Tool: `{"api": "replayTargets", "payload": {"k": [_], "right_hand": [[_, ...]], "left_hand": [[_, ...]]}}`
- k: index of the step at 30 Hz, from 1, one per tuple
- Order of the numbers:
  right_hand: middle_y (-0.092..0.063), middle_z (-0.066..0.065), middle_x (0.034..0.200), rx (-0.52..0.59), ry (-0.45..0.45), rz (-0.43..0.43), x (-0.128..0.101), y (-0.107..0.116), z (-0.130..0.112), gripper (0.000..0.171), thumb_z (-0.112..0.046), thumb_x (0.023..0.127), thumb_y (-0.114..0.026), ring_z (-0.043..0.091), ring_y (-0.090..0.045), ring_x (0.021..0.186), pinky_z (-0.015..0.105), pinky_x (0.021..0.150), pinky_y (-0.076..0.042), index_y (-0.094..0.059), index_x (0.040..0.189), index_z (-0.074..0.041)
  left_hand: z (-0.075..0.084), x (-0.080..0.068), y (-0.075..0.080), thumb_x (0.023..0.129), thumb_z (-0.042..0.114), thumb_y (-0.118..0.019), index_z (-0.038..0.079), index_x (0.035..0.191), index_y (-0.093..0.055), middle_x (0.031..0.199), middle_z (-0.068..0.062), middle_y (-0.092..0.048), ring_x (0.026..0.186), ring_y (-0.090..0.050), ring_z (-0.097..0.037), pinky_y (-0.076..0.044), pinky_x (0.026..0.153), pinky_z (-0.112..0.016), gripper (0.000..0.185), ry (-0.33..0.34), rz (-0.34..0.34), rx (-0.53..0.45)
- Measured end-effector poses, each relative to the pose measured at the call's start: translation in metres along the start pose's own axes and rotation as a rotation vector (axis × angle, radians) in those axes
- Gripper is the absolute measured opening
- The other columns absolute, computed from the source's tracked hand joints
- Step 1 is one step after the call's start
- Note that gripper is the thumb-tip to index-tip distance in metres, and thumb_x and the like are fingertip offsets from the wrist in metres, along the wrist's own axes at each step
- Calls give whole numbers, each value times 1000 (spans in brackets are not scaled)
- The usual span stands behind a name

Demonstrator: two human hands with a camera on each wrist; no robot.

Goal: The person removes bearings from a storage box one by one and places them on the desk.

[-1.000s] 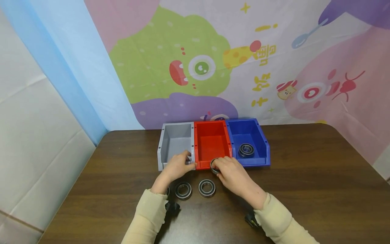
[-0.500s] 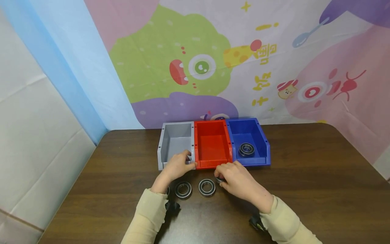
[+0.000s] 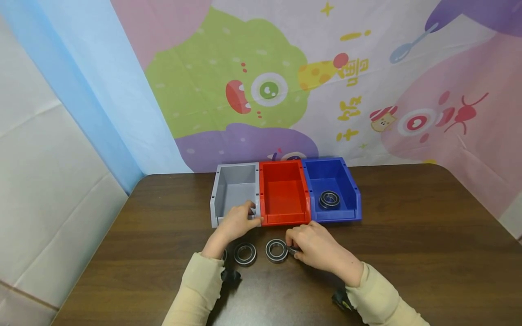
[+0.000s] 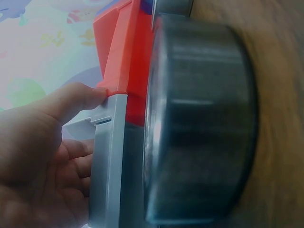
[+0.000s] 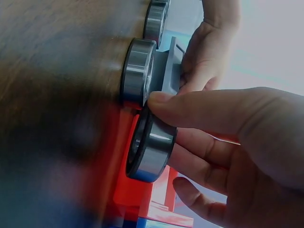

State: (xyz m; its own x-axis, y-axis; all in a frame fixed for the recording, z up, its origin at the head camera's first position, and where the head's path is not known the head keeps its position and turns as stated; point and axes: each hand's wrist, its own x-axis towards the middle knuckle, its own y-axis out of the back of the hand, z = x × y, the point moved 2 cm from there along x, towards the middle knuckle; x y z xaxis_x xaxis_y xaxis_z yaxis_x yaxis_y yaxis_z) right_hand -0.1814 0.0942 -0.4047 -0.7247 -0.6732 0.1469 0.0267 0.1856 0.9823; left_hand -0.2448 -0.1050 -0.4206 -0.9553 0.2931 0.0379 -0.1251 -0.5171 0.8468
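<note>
Steel ring [image 3: 292, 249] pinched on edge in the right hand [image 3: 316, 246], thumb and fingers clenched round its rim, low over the desk [image 3: 408, 253] just in front of the red bin [image 3: 283, 192] and close beside another ring [image 3: 276, 250]. Same ring [image 5: 151, 145] shown upright in the right wrist view, near the red bin's front edge. Left hand [image 3: 236, 222] hooked over the front lip of the grey bin [image 3: 234, 190], fingertips curled on it where it meets the red one. Third ring [image 3: 245, 253] lying flat near the left wrist. One ring [image 3: 329, 199] already in the blue bin [image 3: 332, 185]; red and grey bins showing nothing inside; so, by the look of it, early on, with three rings left outside. Dark wood-grain desk, bins in a row along its far edge; bright cartoon cloth [image 3: 285, 81] hung behind.
</note>
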Motion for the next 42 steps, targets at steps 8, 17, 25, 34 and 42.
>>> {"api": "replayTargets", "payload": {"k": [8, 17, 25, 34, 42], "right_hand": [[-42, -12, 60, 26, 26, -30, -2, -1, -1, 27, -13, 63, -77, 5, -44, 60, 25, 61, -32, -54, 74, -20], [-41, -13, 59, 58, 33, -61, -3, -2, -1, 28, -11, 62, -77, 4, -44, 59, 24, 59, -31, -52, 71, -20], [-43, -14, 59, 51, 44, -66, -4, -4, -1, 30, -10, 59, -78, 6, -47, 59, 23, 56, -31, -51, 67, -21], [-43, -13, 58, 34, 77, -43, -5, -6, 0, 32, -8, 57, -76, 5, -47, 57, 22, 54, -29, -48, 62, -21], [-43, -13, 60, 28, 89, -39, -7, -6, 0, 30, -7, 57, -74, 5, -48, 58, 22, 55, -29, -48, 63, -21]], "left_hand": [[0, 0, 0, 81, 29, -62, 1, 108, -56, 94, -13, -66, 81, -62, -25, -49, 73, -38, 39, -15, 10, 7], [0, -1, 0, 81, 28, -62, 1, 107, -56, 94, -13, -66, 80, -62, -26, -49, 72, -38, 38, -17, 9, 3], [1, 0, 0, 81, 29, -62, 1, 106, -55, 95, -14, -66, 82, -62, -26, -49, 73, -39, 38, -15, 6, 2], [2, 0, 1, 81, 29, -62, 1, 108, -55, 96, -14, -66, 82, -62, -26, -49, 74, -39, 39, -16, 3, 0], [1, 0, 0, 81, 29, -62, 1, 108, -55, 96, -13, -66, 82, -62, -25, -49, 74, -38, 39, -9, 0, 1]]}}
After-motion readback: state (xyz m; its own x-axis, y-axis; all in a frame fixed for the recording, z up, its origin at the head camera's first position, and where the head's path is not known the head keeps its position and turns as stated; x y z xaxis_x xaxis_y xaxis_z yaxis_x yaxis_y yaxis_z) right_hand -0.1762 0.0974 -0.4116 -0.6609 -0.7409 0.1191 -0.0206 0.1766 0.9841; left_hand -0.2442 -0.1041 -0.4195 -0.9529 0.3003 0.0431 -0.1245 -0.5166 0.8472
